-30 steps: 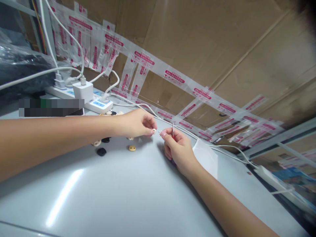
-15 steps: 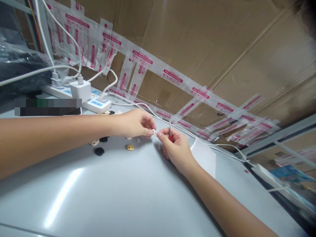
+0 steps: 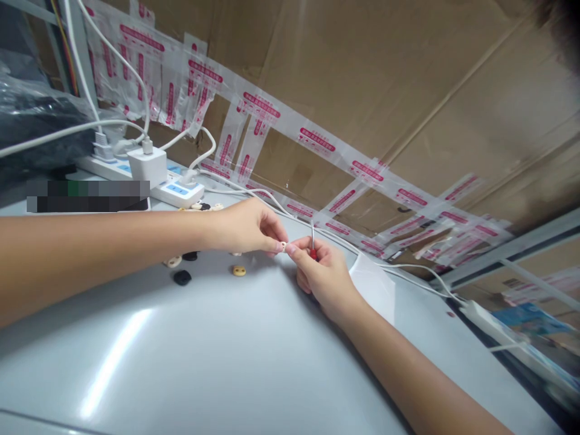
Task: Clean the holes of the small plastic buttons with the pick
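My left hand pinches a small cream two-hole piece, like a cord lock, between thumb and fingertips. My right hand is closed around a red-handled screwdriver, its thin metal shaft pointing up. The right thumb and forefinger meet right beside the cord lock; whether they pinch something tiny there I cannot tell. Below my left hand lies a tan two-hole piece. A black piece and a cream piece rest under the left forearm, with several more partly hidden behind it.
A white power strip with a charger and cables stands at the back left. White paper lies right of my right hand. A taped cardboard wall rises behind the grey table. Dark plastic wrapping is at far left.
My left hand has shifted slightly right and down with the cord lock, closing the small gap to the right fingertips. The right hand has barely moved; the loose pieces lie as before.
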A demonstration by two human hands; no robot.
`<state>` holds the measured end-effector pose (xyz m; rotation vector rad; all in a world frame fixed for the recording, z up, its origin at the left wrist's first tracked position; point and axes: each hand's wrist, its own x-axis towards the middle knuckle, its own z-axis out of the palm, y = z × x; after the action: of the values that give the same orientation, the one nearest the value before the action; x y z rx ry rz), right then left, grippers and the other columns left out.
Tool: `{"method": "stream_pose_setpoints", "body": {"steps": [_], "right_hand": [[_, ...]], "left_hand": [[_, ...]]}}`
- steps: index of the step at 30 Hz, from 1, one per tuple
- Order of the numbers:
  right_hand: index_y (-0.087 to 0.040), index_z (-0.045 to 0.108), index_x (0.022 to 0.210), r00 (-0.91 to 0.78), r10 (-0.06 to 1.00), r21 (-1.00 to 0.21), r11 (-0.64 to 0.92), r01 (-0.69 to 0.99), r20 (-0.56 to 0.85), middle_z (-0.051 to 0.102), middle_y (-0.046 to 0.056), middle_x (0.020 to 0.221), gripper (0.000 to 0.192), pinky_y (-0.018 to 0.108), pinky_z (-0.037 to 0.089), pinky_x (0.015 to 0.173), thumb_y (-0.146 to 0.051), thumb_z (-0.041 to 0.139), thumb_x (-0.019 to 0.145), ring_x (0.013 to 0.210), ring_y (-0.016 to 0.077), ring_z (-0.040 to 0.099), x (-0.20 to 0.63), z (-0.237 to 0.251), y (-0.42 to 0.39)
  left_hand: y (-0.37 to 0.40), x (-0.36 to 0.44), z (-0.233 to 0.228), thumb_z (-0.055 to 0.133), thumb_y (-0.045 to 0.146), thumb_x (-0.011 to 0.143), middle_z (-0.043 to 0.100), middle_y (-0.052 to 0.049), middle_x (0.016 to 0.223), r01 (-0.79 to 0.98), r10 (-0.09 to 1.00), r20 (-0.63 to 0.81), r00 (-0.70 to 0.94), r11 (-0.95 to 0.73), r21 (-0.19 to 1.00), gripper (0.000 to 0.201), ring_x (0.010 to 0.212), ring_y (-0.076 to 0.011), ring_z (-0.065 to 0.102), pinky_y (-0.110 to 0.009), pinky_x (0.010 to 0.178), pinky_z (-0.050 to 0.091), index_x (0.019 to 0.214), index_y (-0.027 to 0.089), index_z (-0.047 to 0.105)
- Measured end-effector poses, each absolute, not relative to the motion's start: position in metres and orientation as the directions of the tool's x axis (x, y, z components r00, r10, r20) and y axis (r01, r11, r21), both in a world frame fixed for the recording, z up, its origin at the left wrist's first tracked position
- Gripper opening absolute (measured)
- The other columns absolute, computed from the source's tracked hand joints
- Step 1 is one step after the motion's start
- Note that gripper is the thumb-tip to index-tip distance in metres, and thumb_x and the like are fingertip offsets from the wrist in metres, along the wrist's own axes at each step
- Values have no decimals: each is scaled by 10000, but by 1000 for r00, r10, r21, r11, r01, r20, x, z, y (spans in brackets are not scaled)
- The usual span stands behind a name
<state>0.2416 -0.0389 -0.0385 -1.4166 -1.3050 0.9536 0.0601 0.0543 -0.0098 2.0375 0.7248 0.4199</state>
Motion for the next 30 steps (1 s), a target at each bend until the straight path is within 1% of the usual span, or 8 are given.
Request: {"method": "stream_pose_setpoints", "body": {"steps": [6,9,11,13,17,23,26,30], "right_hand": [[-200,580,794,152,988,-989,-31,144,-9,398,-112,403,385,195,201,343,-523,784,749,330,53,281,240,-35,-38],[-201,573,799,153,987,-994,-56,92,-41,373,-119,386,363,187,203,340,-500,774,756,329,52,264,242,-34,-37],[-202,573,818,128,991,-996,-59,72,-50,361,-126,387,351,181,201,340,-474,784,751,335,50,249,242,-33,-38],[-205,570,833,120,992,-997,-50,64,-42,372,-127,395,351,177,200,341,-451,802,739,339,48,249,242,-32,-38],[-211,558,818,141,990,-997,-43,62,-34,383,-128,403,359,176,199,341,-445,815,727,333,45,255,242,-31,-39],[-208,557,817,59,995,-994,-83,65,-79,366,-127,384,345,181,167,341,-451,791,744,328,50,236,244,-29,-39],[-209,561,809,17,996,-994,-87,59,-86,358,-126,388,317,181,169,343,-445,769,771,332,50,224,244,-29,-39],[-210,557,783,-29,996,-995,-80,53,-82,343,-123,393,292,181,169,345,-436,740,809,344,50,206,244,-29,-41]], "left_hand": [[50,62,-8,727,344,787,766,-22,852,312,663,20,749,-379,872,222,635,-126,624,-224,504,435,964,209,745],[50,62,-8,718,396,795,743,-10,886,305,670,32,742,-379,874,305,585,-109,571,-224,462,395,1053,233,731],[51,61,-9,699,401,811,723,2,856,271,653,69,754,-405,873,347,573,-103,545,-225,473,387,1121,247,717],[52,61,-11,662,371,839,708,11,823,216,608,136,782,-468,857,328,620,-105,561,-225,542,413,1138,248,718],[52,60,-11,606,327,870,722,7,873,185,530,211,821,-596,781,314,734,-127,613,-235,642,433,1151,250,723],[53,60,-11,601,296,880,733,-29,919,130,404,362,840,-798,588,249,819,-145,645,-239,698,453,1062,196,739],[53,60,-12,610,269,882,735,-33,911,104,356,407,841,-845,525,207,811,-144,647,-240,696,453,1020,183,738],[53,61,-13,613,250,888,735,-30,872,104,357,435,827,-857,505,176,788,-141,648,-242,695,454,989,175,737]]}}
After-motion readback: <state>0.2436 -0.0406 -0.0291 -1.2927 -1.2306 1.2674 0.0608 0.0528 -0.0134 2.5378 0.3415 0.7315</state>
